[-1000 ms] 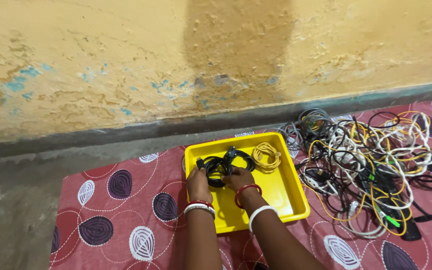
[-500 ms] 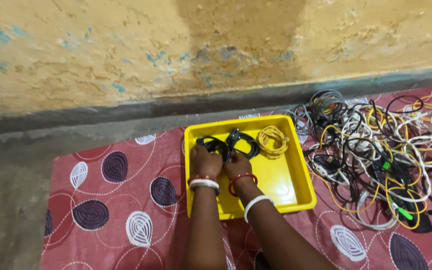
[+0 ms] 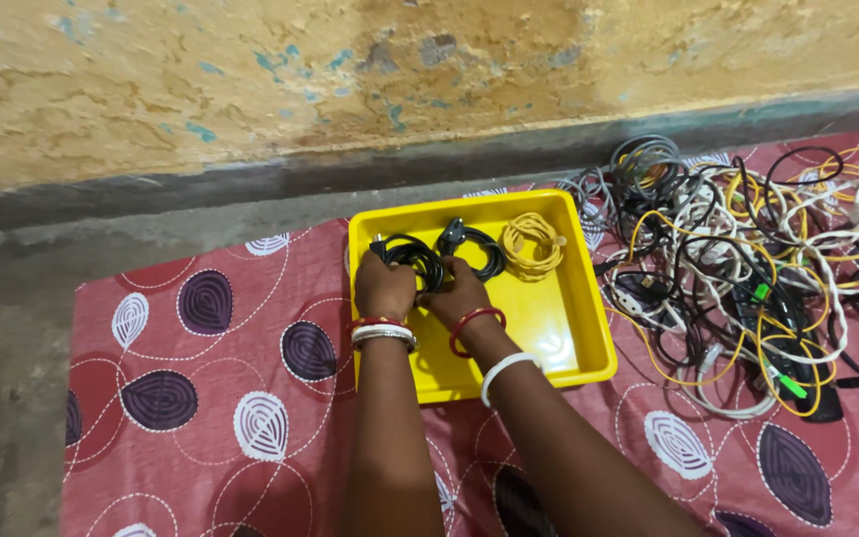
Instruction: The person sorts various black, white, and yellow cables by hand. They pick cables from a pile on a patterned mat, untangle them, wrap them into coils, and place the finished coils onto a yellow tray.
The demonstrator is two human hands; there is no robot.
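A yellow tray (image 3: 574, 328) lies on a red patterned cloth. Along its far side sit a black coiled cable (image 3: 412, 256), a second black coil (image 3: 476, 249) and a yellow coiled cable (image 3: 533, 244). My left hand (image 3: 383, 287) and my right hand (image 3: 456, 294) rest side by side inside the tray, fingers closed on the left black coil, pressing it down in the far left corner. Both wrists wear red and white bangles.
A big tangle of black, white and yellow cables (image 3: 748, 259) lies on the cloth (image 3: 201, 398) right of the tray. A worn yellow wall (image 3: 251, 80) with a dark base strip stands behind. Bare grey floor (image 3: 12, 328) lies to the left.
Both hands have pushed the black coil farther into the tray's far left corner. The camera has tilted down, so the tray and cables sit higher in view.
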